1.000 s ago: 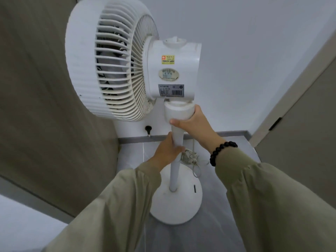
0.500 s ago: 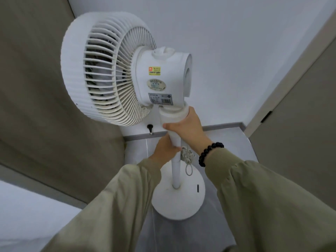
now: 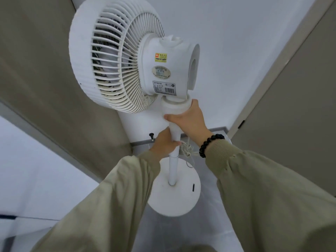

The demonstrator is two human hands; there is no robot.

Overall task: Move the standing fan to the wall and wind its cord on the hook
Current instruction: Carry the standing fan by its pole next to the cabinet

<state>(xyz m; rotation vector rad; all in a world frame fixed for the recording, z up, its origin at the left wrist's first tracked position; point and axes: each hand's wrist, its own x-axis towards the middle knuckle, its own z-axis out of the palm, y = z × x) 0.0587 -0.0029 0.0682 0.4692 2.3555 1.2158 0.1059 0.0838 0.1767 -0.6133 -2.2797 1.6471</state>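
White standing fan [image 3: 163, 73] upright near the corner, grille facing left. White cord [image 3: 186, 149] bunched beside its pole. Black hook [image 3: 151, 135] low on wall [image 3: 236, 42].

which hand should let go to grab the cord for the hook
Left, probably. The left hand grips the pole right beside the bundled cord and nearer the wall hook; the right hand holds the fan's neck higher up, steadying it.

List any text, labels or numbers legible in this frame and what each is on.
Yellow sticker on the fan's motor housing: print too blurred to read.
Oval sticker, same housing: blurred, unreadable.
Barcode label, below it: characters too small to read.
No other text shows.
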